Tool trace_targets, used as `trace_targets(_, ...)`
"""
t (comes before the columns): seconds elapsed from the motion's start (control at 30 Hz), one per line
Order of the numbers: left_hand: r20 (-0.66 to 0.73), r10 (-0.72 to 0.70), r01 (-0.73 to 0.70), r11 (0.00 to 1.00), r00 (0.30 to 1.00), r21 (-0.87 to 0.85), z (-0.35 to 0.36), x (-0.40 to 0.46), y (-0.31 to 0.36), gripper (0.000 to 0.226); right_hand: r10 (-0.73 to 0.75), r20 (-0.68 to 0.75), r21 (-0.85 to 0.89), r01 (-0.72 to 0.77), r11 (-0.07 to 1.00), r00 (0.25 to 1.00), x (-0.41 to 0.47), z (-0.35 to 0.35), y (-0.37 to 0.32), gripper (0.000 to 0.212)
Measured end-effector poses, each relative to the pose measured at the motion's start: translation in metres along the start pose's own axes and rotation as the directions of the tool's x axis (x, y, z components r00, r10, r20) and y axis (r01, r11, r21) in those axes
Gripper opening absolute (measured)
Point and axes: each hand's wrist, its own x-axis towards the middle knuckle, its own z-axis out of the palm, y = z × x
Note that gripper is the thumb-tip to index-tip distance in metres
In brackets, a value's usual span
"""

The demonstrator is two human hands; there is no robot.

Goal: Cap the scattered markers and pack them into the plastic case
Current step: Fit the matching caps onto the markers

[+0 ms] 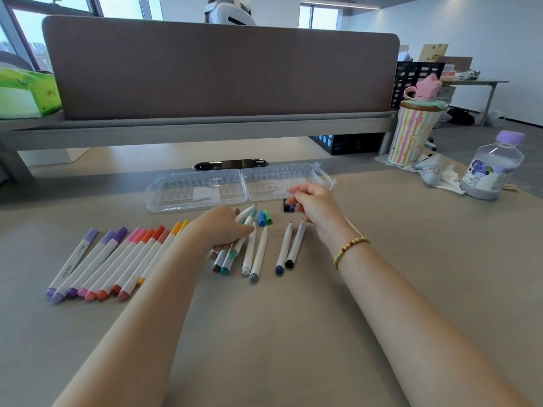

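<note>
Fingers of the left hand (226,227) are curled round a marker (238,245), whose middle is hidden. Dark caps (288,207) are half covered by the curled right hand (314,205); a grip cannot be made out. Behind, the clear case (205,190) lies open on the surface (293,333).

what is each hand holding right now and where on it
The left hand grips a marker around the middle of its barrel. The right hand holds nothing.
</note>
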Motion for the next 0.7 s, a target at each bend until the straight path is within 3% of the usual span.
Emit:
trace_targets(0.13, -0.074, 0.0, 0.015, 0.98, 0.997, 0.197, 0.002, 0.0, 0.002, 0.033, -0.004, 0.001, -0.026, 0.004, 1.0, 1.0, 0.0, 0.003, -0.001, 0.025)
trace_targets(0.3, -0.106, 0.022, -0.007, 0.99, 0.994, 0.142, 0.001, 0.0, 0.002, 0.041, -0.079, 0.023, -0.269, 0.082, 0.96, 0.997, 0.005, 0.013, 0.007, 0.026)
trace_targets(0.4, -0.137, -0.022, -0.001, 0.987, 0.99, -0.16, -0.004, 0.006, 0.001, 0.028, -0.098, 0.131, -0.483, 0.15, 0.863, 0.987, 0.008, 0.019, 0.01, 0.023)
trace_targets(0.5, -0.045, -0.044, 0.014, 0.856, 0.998, -0.517, -0.008, 0.009, 0.001, 0.033, -0.061, 0.192, -0.638, 0.172, 0.751, 0.979, 0.009, 0.026, 0.006, 0.022)
trace_targets(0.57, -0.025, -0.063, 0.035, 0.793, 0.998, -0.608, -0.01, 0.008, 0.001, 0.032, -0.042, 0.199, -0.676, 0.168, 0.717, 0.979, 0.012, 0.032, 0.003, 0.021)
trace_targets(0.7, -0.119, -0.073, -0.021, 0.764, 0.99, -0.645, -0.012, 0.008, -0.006, 0.029, 0.034, 0.204, -0.78, 0.141, 0.61, 0.978, 0.021, 0.046, 0.001, 0.02)
